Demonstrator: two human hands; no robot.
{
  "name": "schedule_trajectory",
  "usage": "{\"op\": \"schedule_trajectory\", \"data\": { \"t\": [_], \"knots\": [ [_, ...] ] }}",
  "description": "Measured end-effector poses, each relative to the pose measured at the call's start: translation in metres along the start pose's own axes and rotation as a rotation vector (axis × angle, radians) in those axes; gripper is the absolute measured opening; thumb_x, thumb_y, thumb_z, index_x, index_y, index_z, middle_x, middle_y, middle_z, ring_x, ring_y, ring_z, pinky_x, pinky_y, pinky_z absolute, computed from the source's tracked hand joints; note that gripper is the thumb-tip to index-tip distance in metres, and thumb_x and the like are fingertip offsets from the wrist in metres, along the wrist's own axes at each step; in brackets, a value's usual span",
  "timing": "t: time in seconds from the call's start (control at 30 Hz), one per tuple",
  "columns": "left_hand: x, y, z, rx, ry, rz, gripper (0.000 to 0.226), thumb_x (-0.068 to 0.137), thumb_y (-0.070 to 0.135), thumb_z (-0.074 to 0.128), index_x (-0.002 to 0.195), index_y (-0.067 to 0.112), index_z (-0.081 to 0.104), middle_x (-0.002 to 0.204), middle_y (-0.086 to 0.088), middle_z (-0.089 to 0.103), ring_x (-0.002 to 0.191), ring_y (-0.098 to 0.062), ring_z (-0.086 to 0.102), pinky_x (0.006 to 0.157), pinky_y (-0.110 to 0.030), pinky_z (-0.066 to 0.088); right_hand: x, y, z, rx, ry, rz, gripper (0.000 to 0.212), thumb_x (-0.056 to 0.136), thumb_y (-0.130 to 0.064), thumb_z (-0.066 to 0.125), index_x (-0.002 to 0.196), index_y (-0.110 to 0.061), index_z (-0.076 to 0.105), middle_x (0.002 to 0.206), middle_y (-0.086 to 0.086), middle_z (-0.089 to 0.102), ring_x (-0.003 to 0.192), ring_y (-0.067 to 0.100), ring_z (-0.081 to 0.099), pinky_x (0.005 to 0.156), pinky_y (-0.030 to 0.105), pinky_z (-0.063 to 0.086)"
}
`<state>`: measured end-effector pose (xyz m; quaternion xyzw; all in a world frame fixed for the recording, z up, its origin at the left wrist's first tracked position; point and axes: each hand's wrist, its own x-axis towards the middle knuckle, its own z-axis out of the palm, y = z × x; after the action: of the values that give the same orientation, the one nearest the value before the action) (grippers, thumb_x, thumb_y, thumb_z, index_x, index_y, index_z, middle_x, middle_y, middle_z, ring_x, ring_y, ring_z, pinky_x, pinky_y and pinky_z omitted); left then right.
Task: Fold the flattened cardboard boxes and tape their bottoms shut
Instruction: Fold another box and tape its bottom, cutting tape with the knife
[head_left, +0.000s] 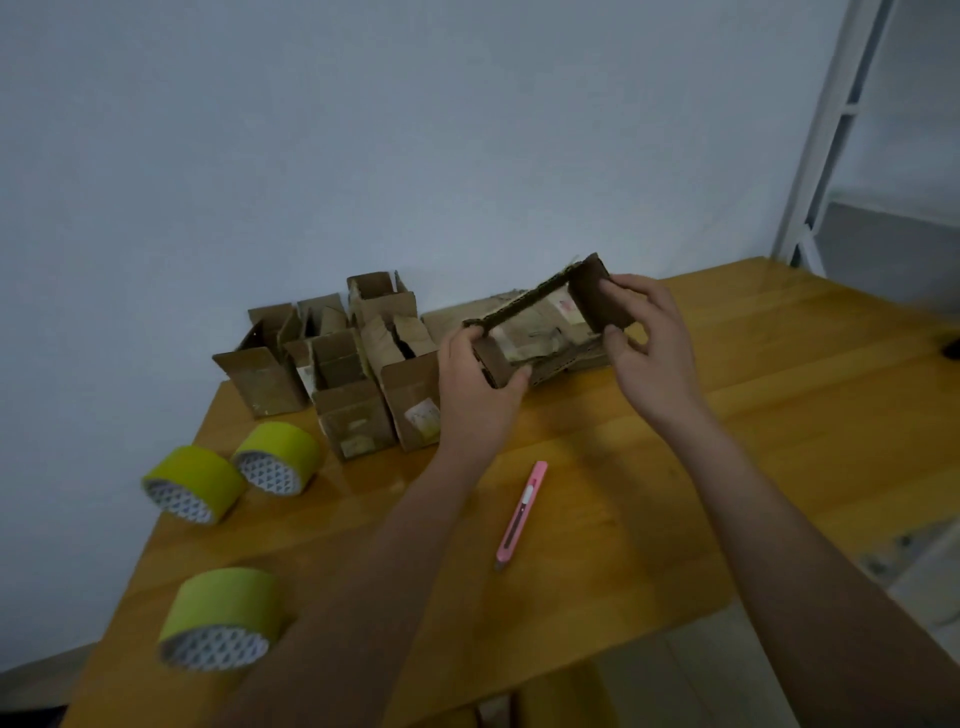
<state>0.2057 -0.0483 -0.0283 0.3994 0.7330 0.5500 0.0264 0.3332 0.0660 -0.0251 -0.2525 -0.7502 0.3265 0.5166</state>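
- Box (540, 322) is held off the desk (597, 467), above its far middle, opened into a rectangular tube and seen through the open end.
- Long axis runs low-left to high-right, so the short walls sit at the 2 ends, 1 in each hand.
- Left hand (475, 374): grip closed on the near-left end wall, thumb on the front face, fingers wrapped behind.
- Right hand (647, 332): grip pinching the far-right end wall, fingertips on its dark inner face, thumb below.
- Box sits between the hands; neither is nearer.
- Judgement: tube is roughly squared, bottom flaps not yet folded. Next move likely needs the box turned so the bottom flaps face the person.
- Flat stock (452, 317) lies behind the box; several folded boxes (353, 374) stand to its left.
- 3 tape rolls (223, 613) at near-left of the desk, so left hand is closer to them. Pink cutter (521, 514) lies between the forearms.
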Motion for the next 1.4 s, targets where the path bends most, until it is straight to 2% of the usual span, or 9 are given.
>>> {"op": "schedule_trajectory", "data": {
  "t": [0.13,0.3,0.47,0.6,0.73,0.93,1.1,1.23,1.4],
  "knots": [
    [-0.025,0.007,-0.036,-0.115,0.097,-0.04,0.056,0.083,-0.007,0.065,0.126,0.022,0.043,0.132,0.006,0.031,0.116,-0.015,0.053,0.092,-0.023,0.051,-0.023,-0.037,-0.002,0.0,-0.001,-0.035,0.037,0.093,-0.001,0.055,0.129,-0.01,0.061,0.124,-0.009,0.048,0.108,-0.022,0.04,0.084,0.003,0.041],
    [-0.049,-0.004,-0.09,-0.142,0.208,-0.096,0.035,0.086,-0.012,0.054,0.103,0.017,0.043,0.114,-0.005,0.051,0.102,-0.012,0.062,0.075,-0.024,0.057,-0.049,-0.067,0.013,-0.013,-0.076,0.014,0.029,0.095,-0.013,0.057,0.122,-0.013,0.067,0.121,-0.009,0.052,0.106,-0.01,0.047,0.081,0.001,0.041],
    [-0.067,-0.025,-0.12,-0.046,0.222,-0.175,0.011,0.092,0.008,0.059,0.1,0.014,0.053,0.089,0.006,0.053,0.083,-0.008,0.054,0.06,-0.015,0.04,-0.066,-0.088,0.038,-0.046,-0.128,0.035,0.027,0.093,-0.007,0.061,0.117,-0.015,0.069,0.118,-0.009,0.054,0.111,0.003,0.048,0.075,-0.001,0.041],
    [-0.072,-0.037,-0.131,-0.095,0.261,-0.344,0.029,0.095,0.023,0.06,0.118,0.012,0.047,0.099,0.003,0.049,0.084,-0.008,0.051,0.059,-0.018,0.038,-0.064,-0.099,0.046,-0.039,-0.126,0.064,0.029,0.092,-0.003,0.06,0.116,-0.018,0.07,0.116,-0.012,0.055,0.109,0.001,0.047,0.079,-0.001,0.042],
    [-0.073,-0.037,-0.144,-0.295,0.326,-0.444,0.039,0.093,0.019,0.063,0.123,0.013,0.039,0.11,-0.009,0.049,0.089,-0.021,0.055,0.069,-0.033,0.048,-0.062,-0.108,0.053,0.233,-0.086,0.207,0.028,0.092,-0.001,0.062,0.111,-0.019,0.072,0.114,-0.013,0.058,0.102,0.011,0.061,0.076,0.029,0.06],
    [-0.078,-0.031,-0.154,-0.253,0.391,-0.318,0.013,0.095,0.019,0.058,0.103,0.011,0.062,0.101,-0.007,0.063,0.086,-0.016,0.058,0.059,-0.021,0.044,-0.074,-0.093,0.075,0.359,-0.119,0.487,0.029,0.091,0.002,0.06,0.117,-0.01,0.07,0.121,0.003,0.063,0.064,0.006,0.07,0.076,0.042,0.061],
    [-0.089,-0.041,-0.155,-0.23,0.251,-0.193,0.042,0.099,0.042,0.048,0.088,0.007,0.068,0.076,-0.011,0.061,0.068,-0.014,0.057,0.058,-0.026,0.047,-0.086,-0.075,0.085,0.272,-0.207,0.377,0.018,0.098,-0.025,0.057,0.11,-0.028,0.069,0.12,-0.005,0.058,0.098,0.01,0.063,0.089,0.04,0.057],
    [-0.092,-0.045,-0.154,-0.232,0.172,-0.119,0.042,0.083,0.051,0.058,0.091,0.012,0.069,0.079,0.006,0.066,0.07,0.001,0.061,0.056,-0.014,0.047,-0.09,-0.069,0.08,0.313,-0.409,0.204,0.053,0.088,-0.067,0.045,0.13,-0.038,0.059,0.127,-0.017,0.05,0.121,0.003,0.048,0.101,0.033,0.046],
    [-0.085,-0.06,-0.148,-0.018,0.151,-0.049,0.015,0.09,0.038,0.063,0.096,0.024,0.067,0.108,0.001,0.063,0.099,-0.01,0.059,0.082,-0.034,0.057,-0.097,-0.059,0.087,0.157,-0.506,0.077,0.035,0.088,-0.052,0.059,0.118,-0.035,0.065,0.122,-0.019,0.058,0.121,0.005,0.046,0.097,0.016,0.041]
  ]
}}
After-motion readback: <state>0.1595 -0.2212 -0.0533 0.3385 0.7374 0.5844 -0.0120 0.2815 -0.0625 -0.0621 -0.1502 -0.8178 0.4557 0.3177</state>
